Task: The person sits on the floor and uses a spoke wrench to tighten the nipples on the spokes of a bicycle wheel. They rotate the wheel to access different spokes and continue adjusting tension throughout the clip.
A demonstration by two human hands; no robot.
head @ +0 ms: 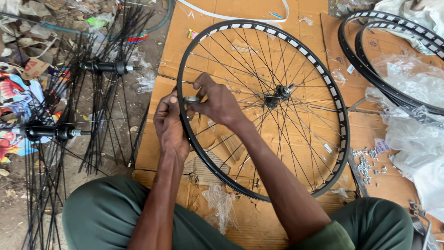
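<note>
Head view: left of the grip, loose hubs point(104, 67) bristle with thin black spokes. Left hand point(170, 125) and right hand point(217, 103) pinch a small metal tool point(191, 99) at the black wheel rim point(187, 134), on corrugated cardboard point(157, 143). Right of it lie shiny nipples point(367, 164).

Soft, even daylight with faint shadows, sharp focus throughout, mild wide-angle bending at the edges, no glare

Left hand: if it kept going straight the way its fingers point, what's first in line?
The left hand points up-screen at the rim; it already touches it. Beyond lies bare cardboard, though depth is unclear.
</note>
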